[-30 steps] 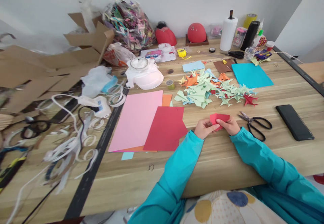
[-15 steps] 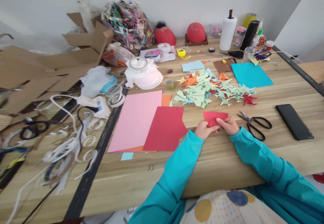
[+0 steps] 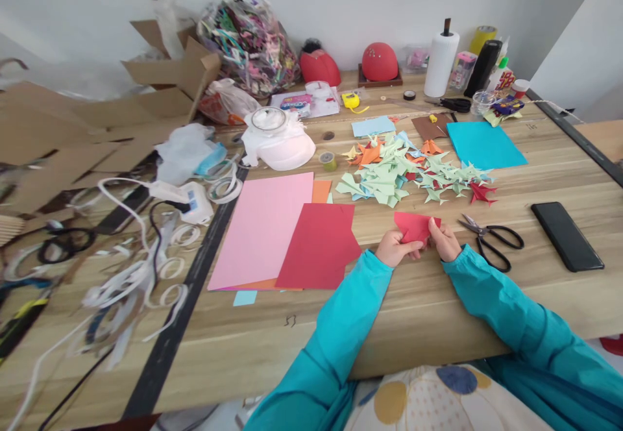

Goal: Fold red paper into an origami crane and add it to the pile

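A small folded piece of red paper [image 3: 413, 224] is held between both hands, just above the wooden table. My left hand [image 3: 395, 249] pinches its lower left part with the thumb on top. On the right edge, my right hand [image 3: 444, 239] grips the paper between thumb and fingers. Scissors with black handles [image 3: 492, 239] lie to the right of my right hand. Beyond the hands is a pile of folded paper shapes [image 3: 389, 171], mostly pale green, with some orange, blue and red ones. Red sheets [image 3: 316, 246] rest to the left, partly over a pink sheet [image 3: 267, 230].
A black phone [image 3: 567, 235] lies at the right. Farther back are a turquoise sheet [image 3: 487, 144], a white bottle [image 3: 440, 64] and a yellow tape measure [image 3: 350, 100]. Cables and a white power strip [image 3: 197, 204] clutter the left, near an open cardboard box [image 3: 160, 100].
My right hand has shifted from the paper's lower middle to its right edge, thumb now higher. The left hand keeps its hold, and the paper tilts slightly.
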`<act>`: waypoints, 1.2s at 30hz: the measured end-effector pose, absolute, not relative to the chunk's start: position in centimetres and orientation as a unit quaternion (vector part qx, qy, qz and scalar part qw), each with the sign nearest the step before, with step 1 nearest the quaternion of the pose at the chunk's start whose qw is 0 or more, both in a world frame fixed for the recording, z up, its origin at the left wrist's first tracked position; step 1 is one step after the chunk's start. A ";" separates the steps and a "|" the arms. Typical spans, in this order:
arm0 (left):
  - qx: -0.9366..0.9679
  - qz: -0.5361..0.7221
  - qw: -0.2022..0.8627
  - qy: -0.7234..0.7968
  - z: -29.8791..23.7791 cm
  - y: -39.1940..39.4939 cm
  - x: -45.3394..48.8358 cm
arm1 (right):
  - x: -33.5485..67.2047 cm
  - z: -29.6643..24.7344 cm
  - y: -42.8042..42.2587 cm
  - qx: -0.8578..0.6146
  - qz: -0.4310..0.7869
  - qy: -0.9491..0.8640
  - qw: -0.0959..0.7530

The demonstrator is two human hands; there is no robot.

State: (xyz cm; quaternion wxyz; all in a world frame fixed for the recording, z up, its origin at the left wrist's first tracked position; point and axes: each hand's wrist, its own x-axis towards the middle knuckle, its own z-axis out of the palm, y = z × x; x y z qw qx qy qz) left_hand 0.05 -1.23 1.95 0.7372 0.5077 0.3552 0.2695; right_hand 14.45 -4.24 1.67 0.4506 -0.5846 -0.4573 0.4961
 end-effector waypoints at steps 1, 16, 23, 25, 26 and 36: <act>0.508 0.269 0.738 0.355 2.0 -1.2 0.1 | 14.4 1.7 -4.3 -0.587 0.495 -0.454 0.452; 0.551 0.254 0.724 0.328 1.8 -1.3 0.0 | 14.8 1.9 -4.2 -0.442 0.512 -0.595 0.434; 0.525 0.280 0.733 0.330 1.3 -1.2 0.0 | 14.8 1.1 -4.0 -0.486 0.491 -0.543 0.476; 0.543 0.284 0.721 0.325 1.3 -1.1 -0.1 | 14.8 0.9 -3.9 -0.479 0.498 -0.551 0.469; 0.556 0.288 0.712 0.319 1.3 -1.1 -0.1 | 14.8 0.9 -3.9 -0.473 0.499 -0.560 0.463; 0.562 0.295 0.697 0.334 1.5 -1.2 -0.1 | 14.8 0.9 -4.0 -0.484 0.468 -0.587 0.449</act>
